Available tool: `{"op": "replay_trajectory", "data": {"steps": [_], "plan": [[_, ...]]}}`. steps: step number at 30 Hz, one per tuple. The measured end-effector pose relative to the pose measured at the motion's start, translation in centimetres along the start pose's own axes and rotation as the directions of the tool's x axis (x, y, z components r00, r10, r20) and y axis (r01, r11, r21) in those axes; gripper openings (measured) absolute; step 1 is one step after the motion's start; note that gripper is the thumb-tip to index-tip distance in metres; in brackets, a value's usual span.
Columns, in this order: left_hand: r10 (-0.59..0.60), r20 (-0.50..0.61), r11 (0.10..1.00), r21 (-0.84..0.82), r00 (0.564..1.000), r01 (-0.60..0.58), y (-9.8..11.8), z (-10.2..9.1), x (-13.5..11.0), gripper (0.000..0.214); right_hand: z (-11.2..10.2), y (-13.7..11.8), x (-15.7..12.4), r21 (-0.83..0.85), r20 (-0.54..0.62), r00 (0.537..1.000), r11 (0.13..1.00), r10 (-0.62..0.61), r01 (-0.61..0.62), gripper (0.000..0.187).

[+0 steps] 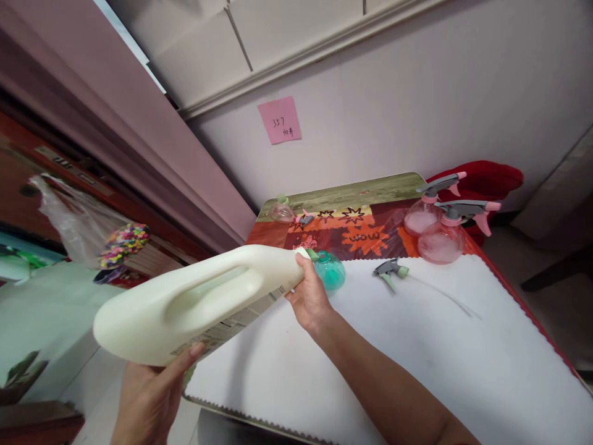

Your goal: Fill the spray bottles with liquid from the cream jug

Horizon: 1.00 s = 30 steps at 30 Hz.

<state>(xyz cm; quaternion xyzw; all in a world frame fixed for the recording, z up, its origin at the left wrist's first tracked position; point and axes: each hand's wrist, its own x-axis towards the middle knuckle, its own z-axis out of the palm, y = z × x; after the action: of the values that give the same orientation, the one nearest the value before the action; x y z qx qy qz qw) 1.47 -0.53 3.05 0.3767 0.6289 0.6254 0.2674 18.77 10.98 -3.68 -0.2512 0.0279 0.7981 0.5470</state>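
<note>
A pink sticky note [279, 120] on the wall bears the handwritten number 357, with small characters beneath it too faint to read. The orange patterned cloth [393, 232] on the worktop [352, 191] shows "wow". The label [231, 321] on the jug [185, 296] carries print too small to read.

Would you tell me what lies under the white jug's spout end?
A teal bottle sits on the white cloth beneath it. The right hand covers the bottle's near side, so where the white jug meets it cannot be seen.

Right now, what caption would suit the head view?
Left hand and right hand hold a white jug tilted, its mouth at a teal bottle on a white cloth; pink spray bottles behind.
</note>
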Motion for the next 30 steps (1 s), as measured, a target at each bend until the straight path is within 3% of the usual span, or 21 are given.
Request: {"op": "replay_trajectory", "data": {"steps": [30], "plan": [[0.026, -0.012, 1.0, 0.006, 1.0, -0.026, -0.3, -1.6, -0.1, 0.076, 0.2, 0.2, -0.8, 0.009, 0.041, 0.999, 0.999, 0.032, -0.032, 0.031]]}}
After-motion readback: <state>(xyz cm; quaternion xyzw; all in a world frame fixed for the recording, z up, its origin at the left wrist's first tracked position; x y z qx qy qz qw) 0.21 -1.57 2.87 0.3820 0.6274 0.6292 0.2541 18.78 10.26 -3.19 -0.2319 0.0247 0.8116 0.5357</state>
